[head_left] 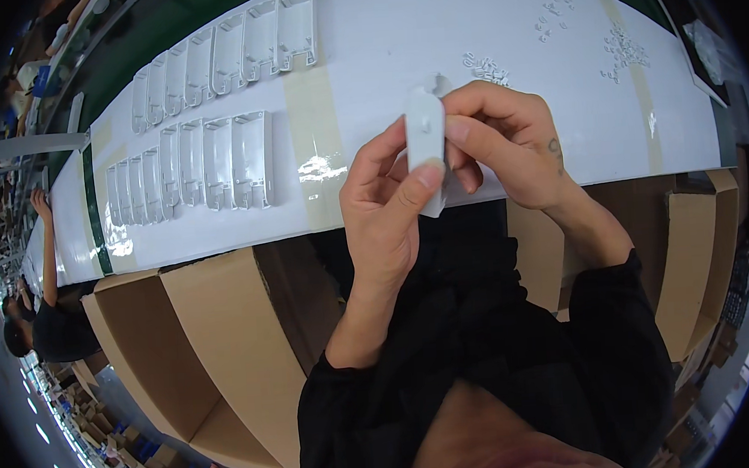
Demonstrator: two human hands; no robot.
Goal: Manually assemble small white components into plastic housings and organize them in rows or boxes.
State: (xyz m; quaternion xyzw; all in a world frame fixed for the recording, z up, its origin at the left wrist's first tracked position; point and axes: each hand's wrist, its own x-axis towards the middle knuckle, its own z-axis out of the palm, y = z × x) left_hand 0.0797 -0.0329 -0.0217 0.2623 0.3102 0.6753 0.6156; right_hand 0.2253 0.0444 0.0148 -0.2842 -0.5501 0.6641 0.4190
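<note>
A narrow white plastic shell (426, 132) is held up on edge over the table's near edge. My left hand (385, 203) grips its lower part, the thumb pressed on its face and the fingers curled behind. At the shell's right edge, my right hand (506, 140) is closed, thumb and forefinger against the upper part. Whether a small piece sits between those fingertips is hidden. Just beyond the right hand lies a pile of small white clip-like pieces (486, 67).
Two rows of white open plastic shells, far (228, 54) and near (217, 162), lie on the white table (370, 28) at left. More small pieces (625, 49) are scattered at right. Cardboard boxes (217, 329) stand below the near edge. Another person (58, 326) works at far left.
</note>
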